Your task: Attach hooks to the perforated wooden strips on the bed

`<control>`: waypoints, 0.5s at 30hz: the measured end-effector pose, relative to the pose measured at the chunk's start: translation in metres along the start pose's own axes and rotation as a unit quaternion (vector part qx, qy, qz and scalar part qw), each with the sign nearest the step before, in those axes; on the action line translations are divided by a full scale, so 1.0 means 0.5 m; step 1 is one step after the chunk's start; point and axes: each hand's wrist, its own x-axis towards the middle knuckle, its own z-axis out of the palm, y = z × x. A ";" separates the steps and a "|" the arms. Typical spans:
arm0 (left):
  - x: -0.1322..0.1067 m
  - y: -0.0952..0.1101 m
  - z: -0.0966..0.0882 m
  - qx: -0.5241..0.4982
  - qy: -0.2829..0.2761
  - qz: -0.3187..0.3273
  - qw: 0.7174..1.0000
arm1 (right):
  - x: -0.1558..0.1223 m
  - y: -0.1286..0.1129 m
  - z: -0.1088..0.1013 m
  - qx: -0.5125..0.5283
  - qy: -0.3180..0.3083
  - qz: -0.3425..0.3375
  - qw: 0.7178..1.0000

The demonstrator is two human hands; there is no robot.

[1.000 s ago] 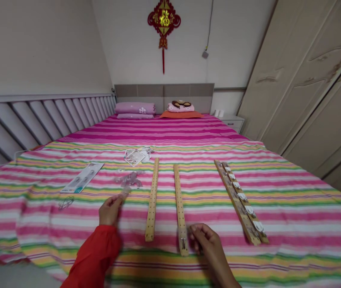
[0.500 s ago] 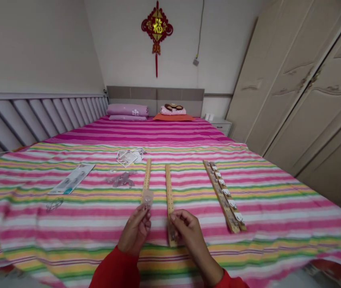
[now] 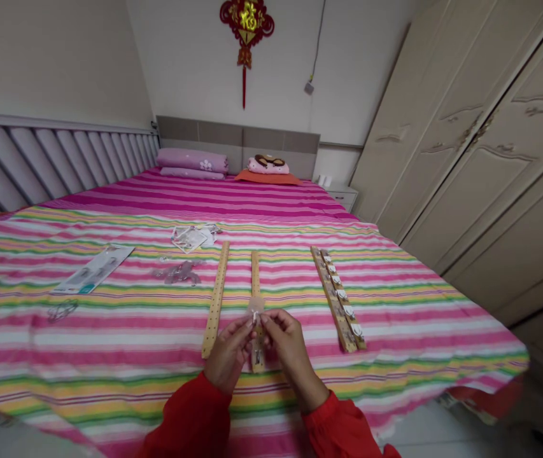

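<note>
Between the fingertips of both hands is a small clear adhesive hook (image 3: 255, 306), a see-through square with a metal hook on it. My left hand (image 3: 228, 353) pinches it from the left. Thumb and fingers of my right hand (image 3: 288, 337) close on its other side. Both hands are over the middle wooden strip (image 3: 255, 273), which partly hides behind them. A metal hook (image 3: 258, 357) sits near that strip's close end. Left of it lies a second wooden strip (image 3: 217, 292) with rows of small holes.
Two strips (image 3: 333, 296) lie to the right, one carrying several white round pieces. Leftward are a pile of clear hooks (image 3: 180, 273), a heap of packaging (image 3: 195, 237), a flat package (image 3: 94, 270) and thin metal rings (image 3: 62, 310). Everything rests on a striped bedsheet (image 3: 147, 353).
My left hand has brought the clear hook rightward over the middle strip. My right hand has left the strip's near end and joined it at the hook. The view has shifted slightly.
</note>
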 end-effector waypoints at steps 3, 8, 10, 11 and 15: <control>0.009 0.005 0.009 0.013 0.003 0.013 1.000 | 0.007 -0.007 0.002 0.001 0.002 -0.002 1.000; 0.023 -0.003 0.006 0.027 0.007 0.030 0.999 | 0.023 -0.012 0.003 0.005 0.001 -0.007 1.000; 0.032 -0.007 -0.002 0.057 -0.002 0.036 0.998 | 0.032 -0.010 -0.002 0.006 -0.008 -0.005 1.000; 0.038 -0.007 -0.008 0.077 -0.002 0.039 0.996 | 0.038 -0.007 -0.005 0.007 -0.011 -0.003 1.000; 0.068 -0.001 -0.026 0.155 0.024 0.090 0.984 | 0.056 0.010 -0.025 0.006 -0.004 0.011 1.000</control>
